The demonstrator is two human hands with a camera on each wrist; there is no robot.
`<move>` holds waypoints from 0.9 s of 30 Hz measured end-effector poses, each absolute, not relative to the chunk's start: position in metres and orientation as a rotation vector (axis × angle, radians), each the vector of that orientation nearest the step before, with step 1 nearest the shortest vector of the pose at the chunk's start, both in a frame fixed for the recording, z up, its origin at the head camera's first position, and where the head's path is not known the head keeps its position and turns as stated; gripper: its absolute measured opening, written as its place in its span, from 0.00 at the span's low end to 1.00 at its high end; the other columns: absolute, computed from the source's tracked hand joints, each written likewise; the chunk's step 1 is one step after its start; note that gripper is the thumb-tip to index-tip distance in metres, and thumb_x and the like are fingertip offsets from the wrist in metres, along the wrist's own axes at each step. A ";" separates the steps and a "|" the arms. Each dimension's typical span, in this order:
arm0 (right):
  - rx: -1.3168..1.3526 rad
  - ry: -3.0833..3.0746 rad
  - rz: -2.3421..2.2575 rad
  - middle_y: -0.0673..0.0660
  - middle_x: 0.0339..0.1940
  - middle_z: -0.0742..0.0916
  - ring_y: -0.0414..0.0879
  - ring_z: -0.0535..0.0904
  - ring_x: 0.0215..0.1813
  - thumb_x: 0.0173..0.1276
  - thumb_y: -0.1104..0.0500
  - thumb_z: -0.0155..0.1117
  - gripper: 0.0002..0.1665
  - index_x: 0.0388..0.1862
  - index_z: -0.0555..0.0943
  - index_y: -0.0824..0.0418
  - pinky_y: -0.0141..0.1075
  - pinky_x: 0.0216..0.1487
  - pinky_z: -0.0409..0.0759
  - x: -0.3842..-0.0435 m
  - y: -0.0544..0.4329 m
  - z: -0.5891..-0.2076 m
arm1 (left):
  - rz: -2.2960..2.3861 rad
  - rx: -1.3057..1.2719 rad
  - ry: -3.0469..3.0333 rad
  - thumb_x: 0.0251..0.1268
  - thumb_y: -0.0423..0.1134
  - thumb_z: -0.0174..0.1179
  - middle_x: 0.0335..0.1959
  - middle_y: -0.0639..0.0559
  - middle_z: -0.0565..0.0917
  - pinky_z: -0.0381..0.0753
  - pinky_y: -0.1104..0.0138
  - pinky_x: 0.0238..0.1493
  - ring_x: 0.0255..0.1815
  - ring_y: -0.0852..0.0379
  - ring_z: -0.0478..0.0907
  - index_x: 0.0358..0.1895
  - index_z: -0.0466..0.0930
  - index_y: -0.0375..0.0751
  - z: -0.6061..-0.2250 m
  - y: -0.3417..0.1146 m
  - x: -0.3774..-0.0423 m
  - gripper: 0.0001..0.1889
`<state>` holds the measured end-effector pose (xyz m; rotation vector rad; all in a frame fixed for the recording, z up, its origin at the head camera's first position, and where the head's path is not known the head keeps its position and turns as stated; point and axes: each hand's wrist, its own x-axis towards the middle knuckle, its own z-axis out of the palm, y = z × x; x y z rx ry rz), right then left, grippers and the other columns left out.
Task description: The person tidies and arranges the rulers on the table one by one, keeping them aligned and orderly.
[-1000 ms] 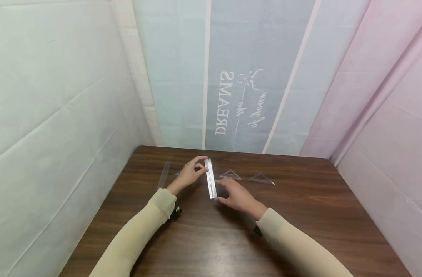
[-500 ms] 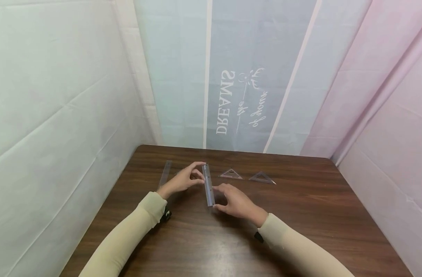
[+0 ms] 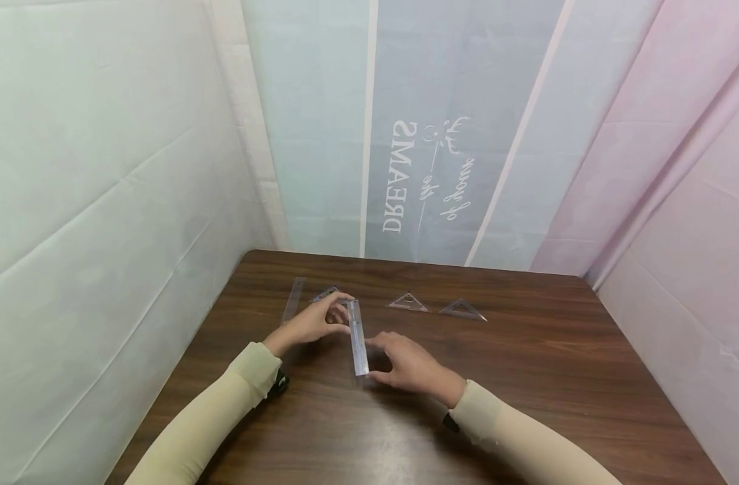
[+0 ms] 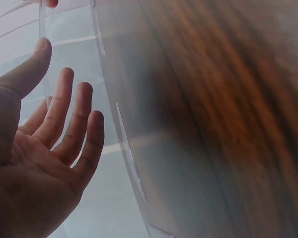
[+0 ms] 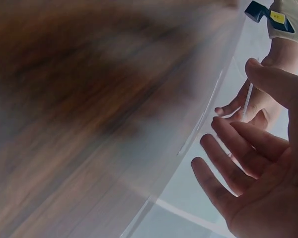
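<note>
A clear plastic ruler (image 3: 358, 340) is held slantwise above the table between both hands. My left hand (image 3: 314, 320) pinches it toward its far end, index finger at the top corner and thumb on the left edge. Lower down, my right hand (image 3: 408, 364) holds its near end, thumb close to the bottom corner and index finger on the right edge. In the left wrist view the other left fingers (image 4: 79, 119) spread loosely away from it. The right wrist view catches the ruler (image 5: 247, 101) edge-on, a thin strip beside the right thumb.
Along the back of the brown wooden table (image 3: 527, 377) lie a second clear ruler (image 3: 294, 300), a clear piece (image 3: 325, 294) partly hidden by the left hand, and two clear set squares (image 3: 407, 306) to the right. Cloth curtains surround the table's back and sides.
Both hands have brought the ruler nearer and slightly to the left. Its bright glare has changed with its tilt. The clear piece behind the left hand now shows more.
</note>
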<state>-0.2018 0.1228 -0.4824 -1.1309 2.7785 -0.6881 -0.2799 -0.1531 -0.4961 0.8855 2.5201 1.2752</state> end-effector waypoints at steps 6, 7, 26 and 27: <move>-1.143 2.815 -0.615 0.55 0.57 0.88 0.49 0.85 0.58 0.65 0.44 0.83 0.37 0.66 0.82 0.62 0.47 0.59 0.85 -0.193 0.113 -0.480 | 1.197 0.933 2.527 0.70 0.42 0.75 0.54 0.46 0.86 0.84 0.52 0.58 0.54 0.47 0.84 0.76 0.69 0.41 -0.491 -0.162 -0.274 0.35; -1.144 2.821 -0.597 0.54 0.56 0.88 0.48 0.85 0.57 0.65 0.43 0.83 0.37 0.65 0.82 0.62 0.46 0.58 0.85 -0.191 0.111 -0.480 | 1.176 0.942 2.531 0.70 0.43 0.75 0.55 0.46 0.86 0.84 0.51 0.59 0.55 0.47 0.84 0.75 0.70 0.41 -0.492 -0.164 -0.273 0.36; -1.201 2.873 -0.391 0.48 0.48 0.86 0.41 0.80 0.48 0.60 0.33 0.82 0.35 0.54 0.85 0.56 0.38 0.50 0.82 -0.154 0.068 -0.481 | 0.907 0.916 2.509 0.65 0.51 0.78 0.66 0.50 0.80 0.76 0.48 0.70 0.68 0.47 0.77 0.72 0.75 0.47 -0.488 -0.197 -0.249 0.35; -1.205 2.879 -0.378 0.47 0.47 0.86 0.41 0.80 0.48 0.59 0.32 0.82 0.36 0.53 0.85 0.55 0.38 0.50 0.82 -0.152 0.066 -0.482 | 0.895 0.916 2.510 0.65 0.52 0.78 0.66 0.50 0.80 0.76 0.48 0.70 0.68 0.47 0.77 0.72 0.76 0.47 -0.488 -0.198 -0.247 0.35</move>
